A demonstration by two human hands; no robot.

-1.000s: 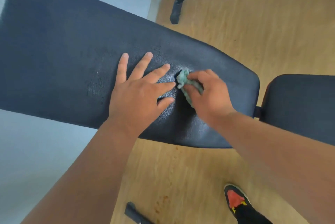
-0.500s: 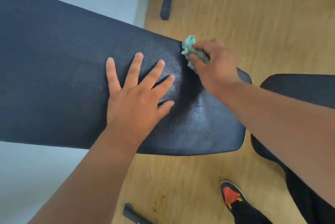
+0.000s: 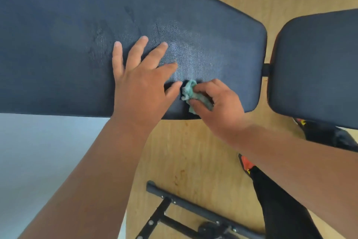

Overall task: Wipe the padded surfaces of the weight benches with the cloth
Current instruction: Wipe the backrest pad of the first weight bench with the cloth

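Note:
The long black padded backrest (image 3: pixel 77 45) of a weight bench fills the upper left of the view. A separate black seat pad (image 3: pixel 317 64) sits to its right across a narrow gap. My left hand (image 3: pixel 141 84) lies flat on the backrest with fingers spread, holding nothing. My right hand (image 3: pixel 219 103) is closed on a crumpled green cloth (image 3: pixel 190 91) and presses it onto the pad near its front edge, just right of my left thumb. A damp sheen shows on the pad above the cloth.
Wooden floor (image 3: pixel 193 151) lies under the bench. The bench's black metal foot frame (image 3: pixel 193 211) is at the bottom centre. My leg in black trousers with a red and black shoe (image 3: pixel 247 163) stands at the lower right. A pale grey floor area (image 3: pixel 38 161) is at the left.
My right hand has drawn the cloth from the pad's far edge back to its near edge. My left hand stays flat on the pad. The view has shifted closer over the bench.

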